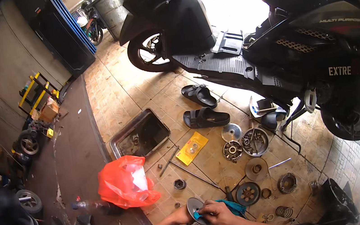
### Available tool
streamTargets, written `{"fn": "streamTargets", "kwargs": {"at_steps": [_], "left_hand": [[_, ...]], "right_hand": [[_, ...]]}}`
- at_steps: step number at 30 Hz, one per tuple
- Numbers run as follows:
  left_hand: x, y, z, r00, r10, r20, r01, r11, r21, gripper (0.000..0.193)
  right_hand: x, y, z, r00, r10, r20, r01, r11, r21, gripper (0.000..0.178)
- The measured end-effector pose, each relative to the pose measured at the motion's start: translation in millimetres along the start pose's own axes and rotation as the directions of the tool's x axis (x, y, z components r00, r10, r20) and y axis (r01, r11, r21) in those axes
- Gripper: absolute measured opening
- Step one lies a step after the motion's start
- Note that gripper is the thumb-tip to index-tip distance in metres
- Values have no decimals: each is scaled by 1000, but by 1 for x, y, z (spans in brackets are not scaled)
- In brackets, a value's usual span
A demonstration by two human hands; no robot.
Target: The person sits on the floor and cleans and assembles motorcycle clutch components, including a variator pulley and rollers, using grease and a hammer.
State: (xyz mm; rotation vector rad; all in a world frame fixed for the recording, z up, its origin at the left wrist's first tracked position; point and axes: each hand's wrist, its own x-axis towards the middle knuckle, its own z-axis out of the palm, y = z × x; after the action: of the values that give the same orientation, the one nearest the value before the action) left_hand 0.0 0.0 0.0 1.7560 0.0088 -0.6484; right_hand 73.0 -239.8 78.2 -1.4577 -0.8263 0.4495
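Observation:
In front of my knees, my left hand (181,215) is closed round the edge of a grey metal pulley disc (194,203), which is tilted up; most of its fingers are behind the disc. My right hand (218,213) pinches a teal cloth (233,206) and presses part of it against the middle of the disc. The rest of the cloth hangs out past the right hand. On the tiles to the right lie a dark round clutch drum (247,193), another pulley disc (256,169), a clutch shoe assembly (287,183) and a coil spring (284,211).
A black scooter (228,60) stands ahead and right. Nearer are two black sandals (206,117), a metal tray (116,147), a yellow package (192,148), a round pan of small parts (255,141), a long-handled wrench (192,173), a socket (179,184) and a red plastic bag (123,183).

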Motion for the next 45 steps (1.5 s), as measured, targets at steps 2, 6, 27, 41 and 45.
{"fn": "streamTargets", "kwargs": {"at_steps": [2, 6, 27, 41, 45], "left_hand": [[-4, -8, 7, 998, 12, 66, 3, 974, -226, 39], [2, 73, 36, 971, -129, -202, 189, 930, 314, 42], [79, 93, 37, 969, 152, -194, -66, 918, 392, 37], [48, -18, 51, 848, 362, 387, -266, 922, -281, 53], [22, -33, -9, 864, 336, 375, -266, 937, -228, 63]], "right_hand": [[-3, 13, 7, 999, 22, 39, -21, 1000, -17, 23], [-9, 19, -7, 786, 616, -54, -598, 780, 185, 19], [-27, 42, -27, 750, 476, -459, -516, 855, 43, 18], [11, -74, -62, 887, 32, 461, 216, 852, -476, 47], [16, -88, -51, 984, 129, -122, -152, 966, -211, 26]]}}
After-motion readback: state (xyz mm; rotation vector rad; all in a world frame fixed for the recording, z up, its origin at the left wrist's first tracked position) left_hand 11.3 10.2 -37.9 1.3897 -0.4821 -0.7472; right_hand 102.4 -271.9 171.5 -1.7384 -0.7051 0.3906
